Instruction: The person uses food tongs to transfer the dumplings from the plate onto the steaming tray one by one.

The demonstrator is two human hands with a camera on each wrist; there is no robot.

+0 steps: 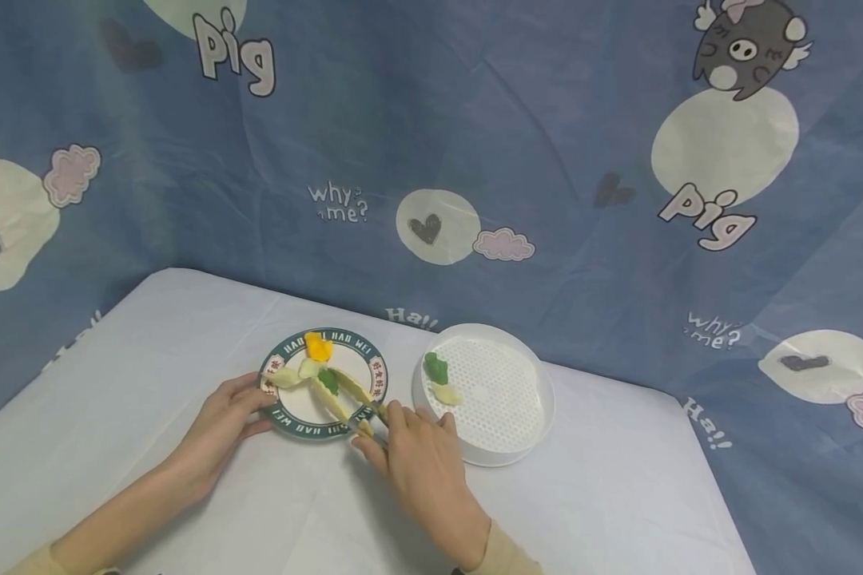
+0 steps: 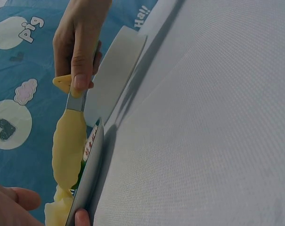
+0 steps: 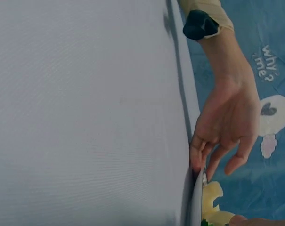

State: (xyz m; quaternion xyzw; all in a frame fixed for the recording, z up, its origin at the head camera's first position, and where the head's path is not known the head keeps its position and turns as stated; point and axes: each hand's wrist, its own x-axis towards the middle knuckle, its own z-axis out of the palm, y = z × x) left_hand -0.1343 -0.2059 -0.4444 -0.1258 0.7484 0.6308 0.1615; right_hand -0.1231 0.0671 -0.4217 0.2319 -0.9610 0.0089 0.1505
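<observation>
My left hand holds the left rim of a round plate with a green lettered border; in the left wrist view, fingers lie on both sides of the rim. In my right hand are tongs with metal arms and yellow heads. The heads are spread over the plate. Between them shows a green piece. Pale yellow pieces lie at the plate's left, close to the left fingers. An orange-yellow piece sits near the far rim.
To the plate's right stands a round white basket with a perforated bottom. Inside, at its left, are a green piece and a pale yellow piece. A white cloth covers the table, and a blue patterned curtain hangs behind.
</observation>
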